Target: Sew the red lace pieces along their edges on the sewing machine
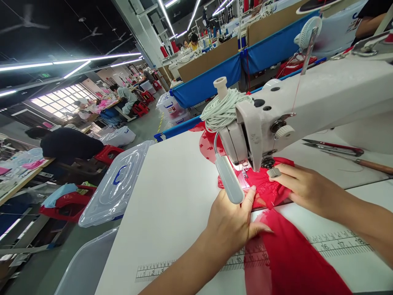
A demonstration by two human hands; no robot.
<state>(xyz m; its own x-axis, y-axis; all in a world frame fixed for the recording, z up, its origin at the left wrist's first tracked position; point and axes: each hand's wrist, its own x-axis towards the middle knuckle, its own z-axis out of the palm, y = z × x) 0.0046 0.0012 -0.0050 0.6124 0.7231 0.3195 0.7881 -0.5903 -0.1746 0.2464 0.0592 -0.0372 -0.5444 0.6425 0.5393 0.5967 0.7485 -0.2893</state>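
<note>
Red lace fabric [260, 186] lies under the needle area of a white sewing machine [319, 94], and a long red piece [297, 254] hangs from it toward the table's front edge. My left hand [231, 219] rests on the fabric's near left side, thumb spread out; a small grey lamp [229, 178] hides some of its fingers. At the right of the needle, my right hand [302, 186] has its fingers closed on the fabric, close beside the machine head. The needle tip itself is hidden.
Thread snips [334, 147] and a wooden-handled tool [368, 164] lie right, beneath the machine arm. A ruler strip [153, 270] runs along the white table [153, 205]. Lidded plastic bins [118, 184] stand left. Co-workers sit farther off. A small fan [310, 30] stands behind the machine.
</note>
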